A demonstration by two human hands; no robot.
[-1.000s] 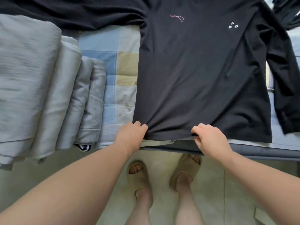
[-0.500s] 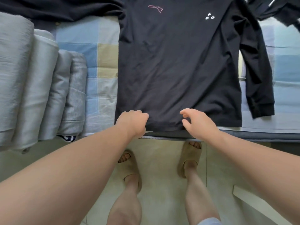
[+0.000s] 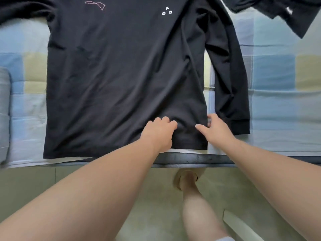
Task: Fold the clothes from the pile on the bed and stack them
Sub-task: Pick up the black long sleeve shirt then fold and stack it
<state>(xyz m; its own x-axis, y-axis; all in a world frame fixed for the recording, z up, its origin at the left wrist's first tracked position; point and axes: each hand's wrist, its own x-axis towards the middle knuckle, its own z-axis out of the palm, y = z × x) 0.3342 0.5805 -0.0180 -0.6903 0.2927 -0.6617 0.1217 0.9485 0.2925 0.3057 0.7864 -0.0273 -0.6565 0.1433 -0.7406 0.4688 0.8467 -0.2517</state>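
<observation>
The left hand [image 3: 159, 134] lies on the black long-sleeved shirt [image 3: 121, 75] just above its hem, fingers [image 3: 165, 121] bent down onto the cloth; whether they pinch any fabric cannot be told. Just to the right of them, the right hand [image 3: 217, 131] is spread and relaxed, thumb on the shirt, its fingers [image 3: 212, 117] reaching over the shirt's side edge and gripping nothing.

The shirt lies flat, front up, on the bed [image 3: 278, 110], stretching away from both sets of fingers and far out to the left of them. Its right sleeve [image 3: 231, 94] hangs down just beyond the right fingers, cuff level with them. Far ahead of the fingers sit a small white logo [image 3: 167, 12] and a pink stitched mark [image 3: 95, 5].

Farther up and to the right, another black garment [image 3: 286, 13] lies on the patchwork cover. Well off to the left, at the frame's edge, is grey bedding [image 3: 4, 101].

Nearer the person than the fingers runs the dark bed edge [image 3: 191, 158], then the floor [image 3: 34, 185], with a slippered foot [image 3: 187, 178] below the hands and a white object [image 3: 239, 226] to its right
</observation>
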